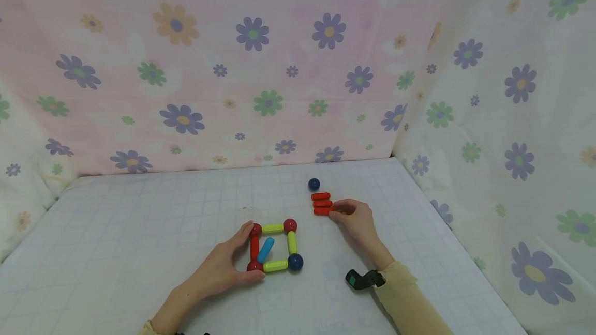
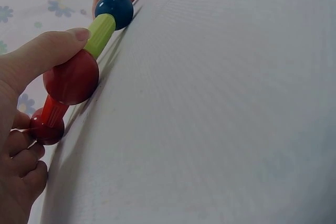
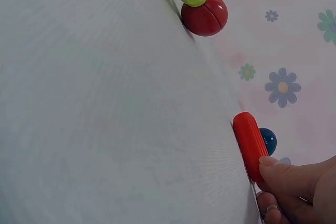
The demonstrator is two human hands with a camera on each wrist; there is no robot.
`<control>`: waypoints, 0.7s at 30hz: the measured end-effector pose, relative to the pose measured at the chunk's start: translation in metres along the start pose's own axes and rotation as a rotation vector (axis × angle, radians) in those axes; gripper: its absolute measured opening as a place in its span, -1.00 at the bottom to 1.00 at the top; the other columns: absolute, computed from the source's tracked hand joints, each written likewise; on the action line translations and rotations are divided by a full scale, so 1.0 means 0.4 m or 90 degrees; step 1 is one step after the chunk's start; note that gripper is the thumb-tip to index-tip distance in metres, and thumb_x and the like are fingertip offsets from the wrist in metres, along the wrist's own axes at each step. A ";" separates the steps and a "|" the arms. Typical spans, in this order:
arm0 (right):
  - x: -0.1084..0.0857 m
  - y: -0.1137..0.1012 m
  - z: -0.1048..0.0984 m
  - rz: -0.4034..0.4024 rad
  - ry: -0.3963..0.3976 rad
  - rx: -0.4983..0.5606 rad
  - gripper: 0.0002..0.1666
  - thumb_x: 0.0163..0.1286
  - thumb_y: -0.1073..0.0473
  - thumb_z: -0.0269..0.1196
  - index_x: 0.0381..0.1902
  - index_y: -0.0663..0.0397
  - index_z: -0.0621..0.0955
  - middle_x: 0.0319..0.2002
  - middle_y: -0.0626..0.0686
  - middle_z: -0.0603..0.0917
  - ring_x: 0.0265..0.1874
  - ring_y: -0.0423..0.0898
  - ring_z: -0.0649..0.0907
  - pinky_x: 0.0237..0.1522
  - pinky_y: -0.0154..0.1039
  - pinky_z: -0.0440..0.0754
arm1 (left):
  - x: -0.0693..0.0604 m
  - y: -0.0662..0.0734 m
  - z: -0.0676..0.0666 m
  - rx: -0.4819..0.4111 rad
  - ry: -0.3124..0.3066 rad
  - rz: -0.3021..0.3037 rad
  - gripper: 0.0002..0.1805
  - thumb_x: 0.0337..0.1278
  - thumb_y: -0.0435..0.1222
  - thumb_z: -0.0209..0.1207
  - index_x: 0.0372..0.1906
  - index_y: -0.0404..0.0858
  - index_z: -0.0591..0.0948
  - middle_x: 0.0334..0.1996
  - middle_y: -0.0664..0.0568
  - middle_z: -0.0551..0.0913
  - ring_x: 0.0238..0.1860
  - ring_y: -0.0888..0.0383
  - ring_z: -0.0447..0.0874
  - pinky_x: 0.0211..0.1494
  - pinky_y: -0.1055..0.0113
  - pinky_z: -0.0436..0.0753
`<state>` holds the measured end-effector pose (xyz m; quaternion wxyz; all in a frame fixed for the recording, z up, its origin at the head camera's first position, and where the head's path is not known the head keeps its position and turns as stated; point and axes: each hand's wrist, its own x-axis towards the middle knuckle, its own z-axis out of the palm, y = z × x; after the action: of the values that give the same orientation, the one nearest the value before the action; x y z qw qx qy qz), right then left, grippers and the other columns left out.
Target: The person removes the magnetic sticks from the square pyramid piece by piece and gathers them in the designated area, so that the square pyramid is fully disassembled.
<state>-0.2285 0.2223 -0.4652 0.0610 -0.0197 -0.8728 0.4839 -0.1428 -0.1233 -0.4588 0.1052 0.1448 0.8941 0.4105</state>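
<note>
A square of rods and balls lies on the table: three yellow-green rods point(image 1: 292, 243), a red rod point(image 1: 254, 248), red balls point(image 1: 290, 225) and a dark blue ball point(image 1: 295, 262). A blue rod point(image 1: 266, 250) leans inside it at the lower left red ball. My left hand point(image 1: 216, 270) holds the square's left side, thumb at the near red ball, fingers at the far one. To the right, my right hand point(image 1: 358, 224) pinches the end of the nearest of three red rods point(image 1: 322, 211); in the right wrist view thumb and finger meet at a red rod point(image 3: 250, 145).
A loose dark blue ball point(image 1: 314, 184) sits just behind the red rods. Flowered cloth point(image 1: 298, 87) rises at the back and both sides of the white table point(image 1: 163, 211). A black band point(image 1: 364, 279) is on the right wrist.
</note>
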 end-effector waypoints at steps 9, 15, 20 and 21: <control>-0.001 -0.002 0.000 0.004 0.001 -0.010 -0.71 0.23 0.21 0.44 -0.07 0.08 0.74 -0.16 0.06 0.76 -0.16 -0.04 0.67 -0.08 -0.27 0.62 | 0.000 0.002 -0.001 0.004 0.003 0.002 0.21 -0.21 0.23 0.48 0.58 0.01 0.15 0.57 0.22 0.12 0.58 0.07 0.07 0.48 -0.13 0.30; -0.002 -0.005 0.000 0.006 -0.002 -0.005 -0.71 0.24 0.22 0.43 -0.05 0.07 0.73 -0.14 0.05 0.76 -0.15 -0.06 0.66 -0.07 -0.26 0.62 | 0.000 0.004 -0.001 0.007 0.004 -0.003 0.21 -0.22 0.23 0.48 0.58 0.02 0.15 0.57 0.22 0.12 0.58 0.05 0.08 0.47 -0.15 0.31; -0.003 -0.005 -0.001 0.013 -0.002 0.000 -0.70 0.23 0.22 0.44 -0.06 0.06 0.73 -0.14 0.05 0.76 -0.15 -0.05 0.67 -0.08 -0.28 0.62 | 0.000 0.004 0.000 0.009 0.004 -0.007 0.21 -0.22 0.23 0.48 0.58 0.03 0.15 0.57 0.23 0.12 0.58 0.05 0.08 0.47 -0.15 0.32; -0.002 -0.003 -0.001 0.011 -0.001 0.000 -0.70 0.23 0.23 0.44 -0.06 0.07 0.73 -0.14 0.06 0.76 -0.15 -0.04 0.67 -0.08 -0.28 0.63 | 0.000 0.004 0.000 0.009 0.004 -0.008 0.21 -0.22 0.23 0.48 0.58 0.04 0.15 0.57 0.23 0.12 0.58 0.05 0.08 0.47 -0.15 0.32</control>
<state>-0.2276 0.2218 -0.4641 0.0560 -0.0269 -0.8726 0.4844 -0.1425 -0.1224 -0.4576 0.1040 0.1390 0.8982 0.4039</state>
